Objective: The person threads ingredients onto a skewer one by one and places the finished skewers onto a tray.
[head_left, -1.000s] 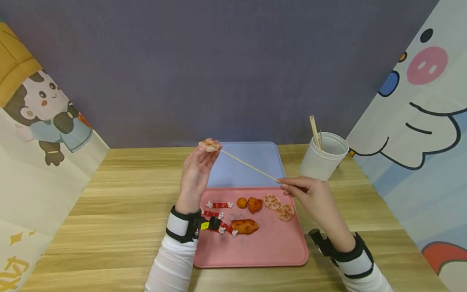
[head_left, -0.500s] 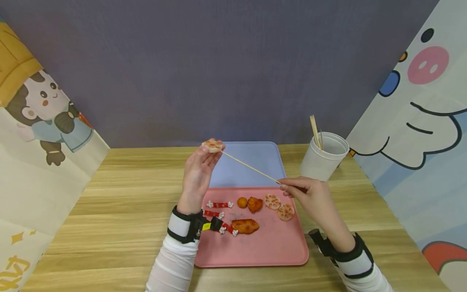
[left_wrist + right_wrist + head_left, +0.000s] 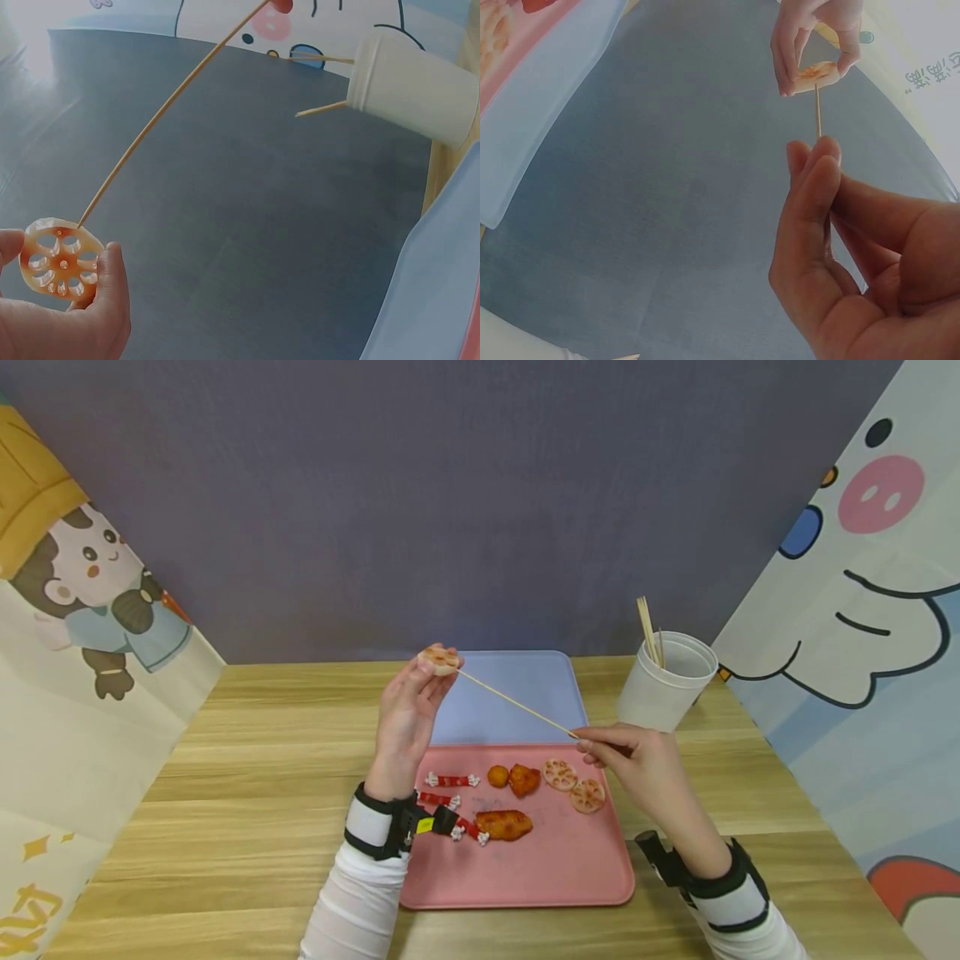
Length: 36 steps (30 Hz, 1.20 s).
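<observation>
My left hand [image 3: 408, 710] pinches a lotus root slice [image 3: 62, 259] by its edges, raised over the blue tray. A thin bamboo skewer [image 3: 517, 702] runs from the slice's rim down to my right hand [image 3: 626, 756], whose thumb and fingers pinch its other end. In the left wrist view the skewer's tip meets the upper edge of the slice, beside the holes. Seen from the right wrist, the skewer points straight at the slice's side, and the fingers [image 3: 817, 180] cover its near end.
Below lies a pink tray [image 3: 555, 877] with two lotus slices [image 3: 587, 796], a chicken wing [image 3: 503, 826], a ball [image 3: 497, 777], a fried chunk [image 3: 524, 781] and several red-wrapped pieces [image 3: 453, 781]. Behind it is the blue tray [image 3: 517, 677]. A white tub [image 3: 660, 693] at right holds skewers [image 3: 647, 631].
My left hand has shifted slightly to the right with the lotus root slice, toward the skewer. My right hand stays nearly still with its grip on the skewer.
</observation>
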Each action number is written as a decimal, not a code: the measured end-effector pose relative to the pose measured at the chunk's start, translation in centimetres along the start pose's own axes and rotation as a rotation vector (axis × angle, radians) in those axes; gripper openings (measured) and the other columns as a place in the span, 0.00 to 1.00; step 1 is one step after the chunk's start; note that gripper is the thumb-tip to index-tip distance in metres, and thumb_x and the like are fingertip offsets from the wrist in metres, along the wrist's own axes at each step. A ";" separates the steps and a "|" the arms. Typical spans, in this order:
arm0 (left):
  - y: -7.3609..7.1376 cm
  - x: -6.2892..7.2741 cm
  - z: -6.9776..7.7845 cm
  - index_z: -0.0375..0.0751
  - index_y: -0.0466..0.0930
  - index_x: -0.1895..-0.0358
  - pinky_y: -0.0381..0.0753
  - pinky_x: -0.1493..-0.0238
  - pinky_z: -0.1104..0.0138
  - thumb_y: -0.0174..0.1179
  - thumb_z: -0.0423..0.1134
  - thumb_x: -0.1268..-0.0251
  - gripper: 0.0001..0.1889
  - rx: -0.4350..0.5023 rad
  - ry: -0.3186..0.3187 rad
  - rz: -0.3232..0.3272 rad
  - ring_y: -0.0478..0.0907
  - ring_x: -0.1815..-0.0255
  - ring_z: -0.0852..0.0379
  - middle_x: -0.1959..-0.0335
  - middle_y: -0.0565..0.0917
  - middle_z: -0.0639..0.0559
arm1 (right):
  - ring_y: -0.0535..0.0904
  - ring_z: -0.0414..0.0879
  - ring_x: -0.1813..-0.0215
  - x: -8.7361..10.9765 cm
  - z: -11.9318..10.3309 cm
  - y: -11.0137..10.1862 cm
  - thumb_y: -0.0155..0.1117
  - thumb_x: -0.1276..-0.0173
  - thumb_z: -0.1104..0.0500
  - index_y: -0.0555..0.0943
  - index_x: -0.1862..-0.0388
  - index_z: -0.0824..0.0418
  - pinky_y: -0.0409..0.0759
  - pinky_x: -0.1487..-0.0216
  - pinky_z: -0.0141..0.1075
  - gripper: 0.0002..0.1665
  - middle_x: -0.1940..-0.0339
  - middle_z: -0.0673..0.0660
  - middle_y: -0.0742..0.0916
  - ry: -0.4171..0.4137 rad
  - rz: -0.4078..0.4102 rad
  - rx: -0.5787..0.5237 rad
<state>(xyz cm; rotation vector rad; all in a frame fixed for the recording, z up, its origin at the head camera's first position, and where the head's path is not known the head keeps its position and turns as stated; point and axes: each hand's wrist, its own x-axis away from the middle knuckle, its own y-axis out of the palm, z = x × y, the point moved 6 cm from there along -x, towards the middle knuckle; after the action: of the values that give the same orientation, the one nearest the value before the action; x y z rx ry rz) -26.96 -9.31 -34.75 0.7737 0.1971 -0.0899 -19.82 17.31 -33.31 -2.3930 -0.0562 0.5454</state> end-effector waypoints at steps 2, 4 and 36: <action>-0.1 0.0 0.0 0.25 0.66 0.38 0.75 0.40 0.65 0.49 0.30 0.32 0.21 0.006 -0.003 0.006 0.81 0.50 0.51 0.52 0.82 0.43 | 0.83 0.35 0.71 0.0 0.0 0.0 0.64 0.38 0.68 0.87 0.58 0.61 0.82 0.70 0.29 0.10 0.70 0.53 0.88 0.004 -0.004 -0.001; -0.1 -0.1 0.0 0.24 0.66 0.37 0.76 0.41 0.65 0.50 0.29 0.32 0.22 0.014 -0.005 0.008 0.81 0.50 0.51 0.51 0.82 0.42 | 0.82 0.35 0.71 0.0 0.1 0.0 0.64 0.38 0.68 0.87 0.58 0.61 0.83 0.70 0.29 0.11 0.70 0.53 0.88 0.004 -0.006 -0.002; -1.6 -0.5 -1.1 0.33 0.80 0.49 0.80 0.47 0.66 0.56 0.25 0.37 0.14 0.022 -0.052 -0.002 0.81 0.52 0.54 0.50 0.82 0.45 | 0.86 0.46 0.66 -0.8 2.2 0.6 0.61 0.35 0.67 0.86 0.57 0.65 0.82 0.68 0.27 0.10 0.65 0.60 0.89 0.106 -0.064 0.010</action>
<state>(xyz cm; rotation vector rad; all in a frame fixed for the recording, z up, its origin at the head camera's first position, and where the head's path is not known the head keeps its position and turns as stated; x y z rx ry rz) -27.88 -9.67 -36.56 0.7917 0.1483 -0.1143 -21.50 18.00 -34.90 -2.3969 -0.0833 0.3877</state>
